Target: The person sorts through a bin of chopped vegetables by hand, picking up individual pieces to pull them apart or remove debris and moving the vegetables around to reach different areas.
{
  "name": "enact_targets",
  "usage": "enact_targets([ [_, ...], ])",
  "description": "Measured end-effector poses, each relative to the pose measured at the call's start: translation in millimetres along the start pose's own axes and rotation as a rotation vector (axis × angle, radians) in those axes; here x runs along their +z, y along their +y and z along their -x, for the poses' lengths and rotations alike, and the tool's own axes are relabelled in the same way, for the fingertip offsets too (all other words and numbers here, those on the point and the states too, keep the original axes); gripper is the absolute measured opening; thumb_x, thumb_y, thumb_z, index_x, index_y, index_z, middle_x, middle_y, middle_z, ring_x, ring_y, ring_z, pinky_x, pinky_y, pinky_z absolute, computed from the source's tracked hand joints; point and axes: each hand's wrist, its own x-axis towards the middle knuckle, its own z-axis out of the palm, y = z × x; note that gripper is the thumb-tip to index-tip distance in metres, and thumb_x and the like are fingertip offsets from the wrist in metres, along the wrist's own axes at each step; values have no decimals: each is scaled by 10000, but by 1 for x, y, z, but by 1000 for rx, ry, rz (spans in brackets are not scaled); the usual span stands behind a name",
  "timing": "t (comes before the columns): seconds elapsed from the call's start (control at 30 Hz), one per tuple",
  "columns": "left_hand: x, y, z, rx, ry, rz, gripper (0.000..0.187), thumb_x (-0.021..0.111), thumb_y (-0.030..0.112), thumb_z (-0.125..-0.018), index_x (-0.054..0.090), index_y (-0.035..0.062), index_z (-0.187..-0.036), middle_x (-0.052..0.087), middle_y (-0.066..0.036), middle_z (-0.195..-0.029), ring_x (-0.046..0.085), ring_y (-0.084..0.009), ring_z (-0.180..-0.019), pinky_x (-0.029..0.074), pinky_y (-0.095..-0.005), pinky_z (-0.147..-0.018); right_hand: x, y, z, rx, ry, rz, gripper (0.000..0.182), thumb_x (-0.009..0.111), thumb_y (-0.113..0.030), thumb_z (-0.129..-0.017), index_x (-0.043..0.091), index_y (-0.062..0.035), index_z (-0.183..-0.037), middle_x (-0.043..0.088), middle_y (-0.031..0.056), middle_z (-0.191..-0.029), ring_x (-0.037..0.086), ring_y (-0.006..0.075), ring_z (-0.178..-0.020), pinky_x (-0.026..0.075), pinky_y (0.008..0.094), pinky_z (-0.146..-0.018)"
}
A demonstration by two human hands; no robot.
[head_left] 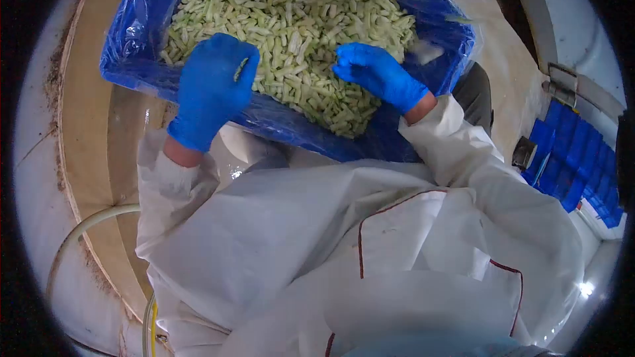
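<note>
A blue crate [291, 125] with a clear plastic liner holds a heap of pale green cut vegetable pieces [284, 20]; their exact kind is not plain. Over the crate's near left side is my left hand [215, 86] in a blue glove. Its fingers are bent and the thumb curves in to them, with a sliver of pale green in the gap. My right hand [380, 74], also gloved in blue, hovers above the right part of the heap with fingers curled together. Whatever lies between the fingertips of either hand is hidden or too small to name.
Several blue stacked objects [575, 152] stand at the right beside a metal fitting [562, 82]. A pale hose [89, 221] runs along the floor at the left, near a stained wall edge [66, 92]. My white coat [297, 225] fills the foreground.
</note>
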Motion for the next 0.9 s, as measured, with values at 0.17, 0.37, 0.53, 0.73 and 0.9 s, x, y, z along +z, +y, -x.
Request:
enact_targets([
  [0.17, -8, -12, 3, -184, -128, -114, 160, 605, 151, -776, 646, 46, -890, 611, -180, -904, 577, -360, -866, 457, -422, -764, -7, 0, 19, 11, 196, 1106, 252, 619, -199, -821, 619, -61, -1032, 614, 99, -976, 620, 197, -836, 484, 318, -769],
  [0.37, -8, 0, 0, -55, -16, -100, 124, 591, 161, -786, 634, 57, -839, 599, -125, -803, 566, -307, -790, 442, -402, -727, 19, 18, -43, -644, 9, 1692, 219, 641, -216, -805, 654, -102, -992, 631, 118, -876, 611, 249, -778, 487, 326, -700],
  [0.53, -4, 3, 0, -64, -70, -72, 105, 592, 153, -778, 631, 62, -812, 595, -121, -781, 564, -302, -769, 442, -401, -715, 25, 9, -35, -327, 88, 1154, 174, 625, -155, -829, 644, -42, -960, 643, 72, -900, 590, 154, -829, 460, 274, -778],
  [0.73, 29, -1, -25, 162, -182, 19, 101, 574, 158, -762, 610, 65, -747, 598, -125, -756, 567, -304, -733, 455, -418, -667, 8, -18, -13, -233, 168, 987, 135, 589, -128, -857, 607, -7, -916, 619, 32, -859, 545, 94, -828, 440, 258, -800],
  [0.9, 43, -13, -52, 268, -489, -49, 86, 560, 132, -718, 606, 60, -731, 590, -140, -725, 574, -321, -730, 475, -435, -648, 15, -19, -5, -167, 70, 965, 142, 574, -134, -877, 584, -2, -927, 588, 27, -835, 514, 85, -816, 431, 259, -788],
])
